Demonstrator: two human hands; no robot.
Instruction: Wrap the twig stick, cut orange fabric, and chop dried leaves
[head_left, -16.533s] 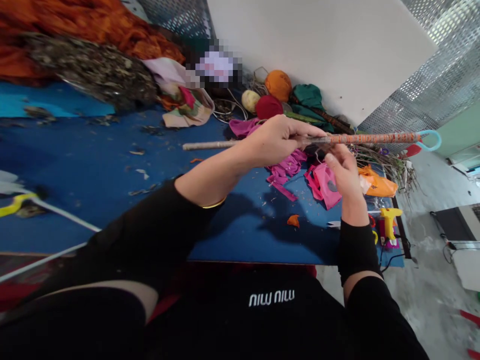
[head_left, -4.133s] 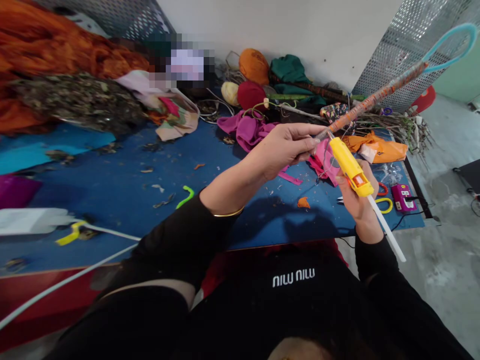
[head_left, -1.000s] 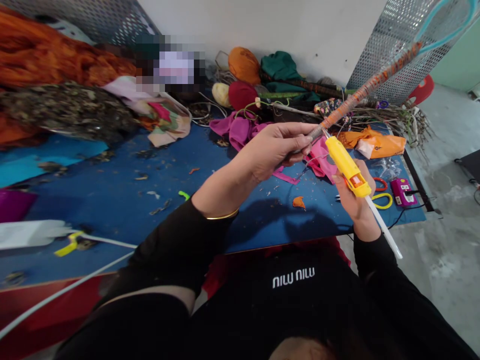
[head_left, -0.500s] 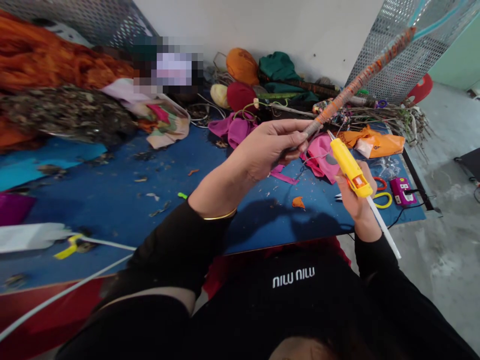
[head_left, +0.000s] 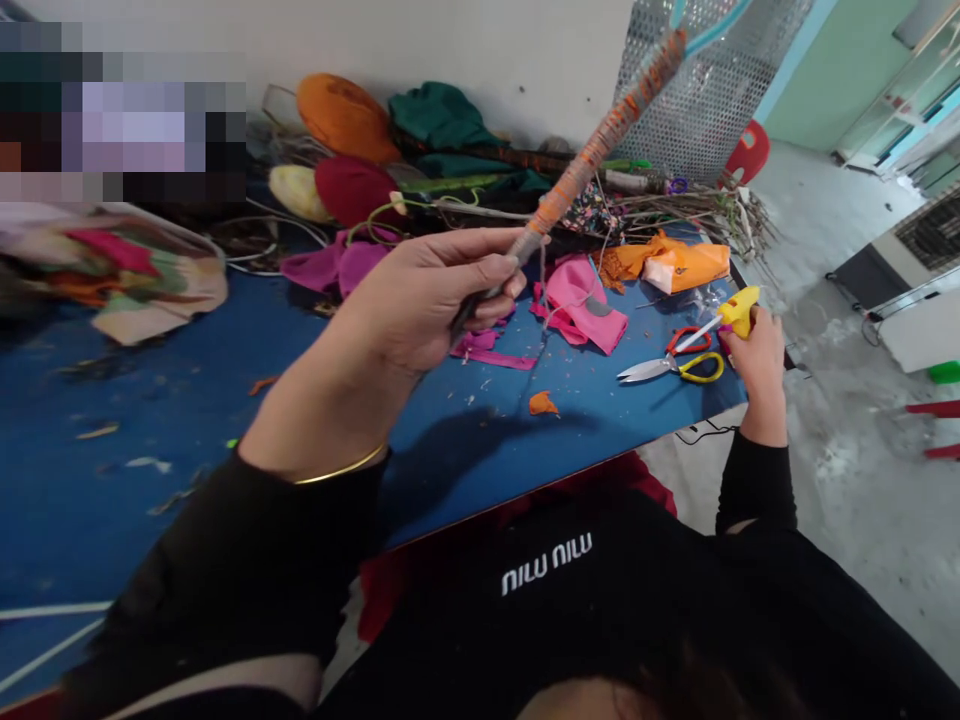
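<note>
My left hand [head_left: 442, 295] is closed round the lower end of a stick wrapped in orange and grey yarn [head_left: 592, 150]. The stick slants up to the right, with light blue strands at its top; a loose thread hangs near its lower end. Over the table's right end, my right hand [head_left: 759, 365] is closed on a yellow hot glue gun [head_left: 739, 310]. The white glue stick points left from the gun, above scissors [head_left: 671, 368] with one red and one yellow handle. Pink fabric [head_left: 585, 305] lies between my hands.
Orange packaging [head_left: 686, 265] and a bundle of twigs [head_left: 690, 205] lie at the back right of the blue table [head_left: 337, 400]. Round orange [head_left: 345, 118] and dark red [head_left: 358, 190] bundles stand against the wall. A red chair [head_left: 748, 150] is beyond.
My right hand has carried the glue gun away from the stick, right and down to the table's right end. My left hand still holds the stick. The view has swung right.
</note>
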